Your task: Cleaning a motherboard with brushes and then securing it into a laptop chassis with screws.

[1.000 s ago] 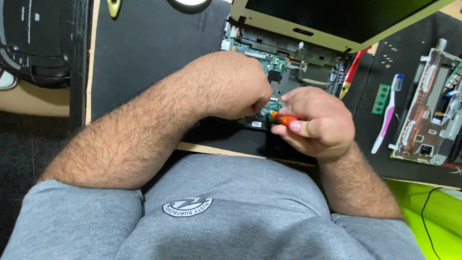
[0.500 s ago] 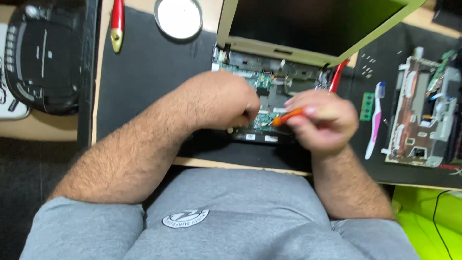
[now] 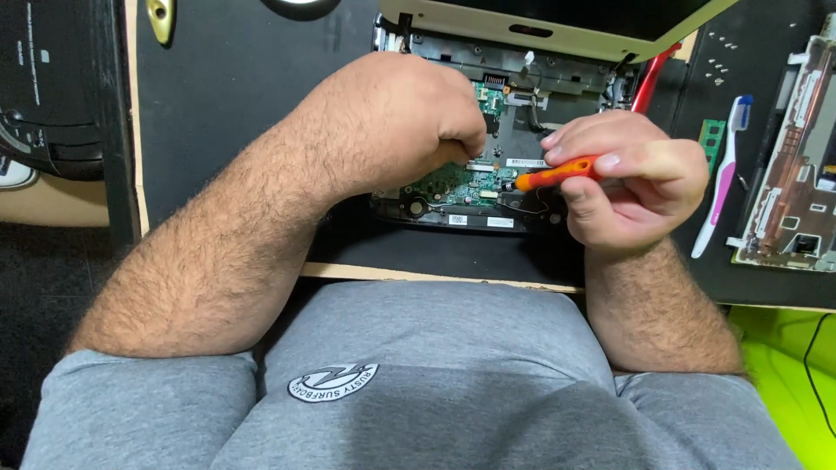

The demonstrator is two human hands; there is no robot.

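An opened laptop [image 3: 522, 78] lies on the black mat with its green circuit board [image 3: 453, 181] exposed. My right hand [image 3: 631, 183] grips a small orange-handled screwdriver [image 3: 553, 177], its tip pointing left at the board's right part. My left hand [image 3: 409, 122] rests fisted over the board's left side, fingertips pinched down on something hidden beneath them. The laptop's pale lid [image 3: 557, 26] stands open at the far edge.
A white-and-blue toothbrush [image 3: 723, 174] and a green memory stick [image 3: 711, 139] lie right of the laptop. A removed metal-framed part [image 3: 797, 183] sits at the far right. A black device [image 3: 48, 87] is at the left, a red tool handle [image 3: 649, 78] by the lid.
The view has shifted and drawn closer. My right hand moved a little right, the screwdriver now lying more level with its tip on the board. My left hand stays on the board.
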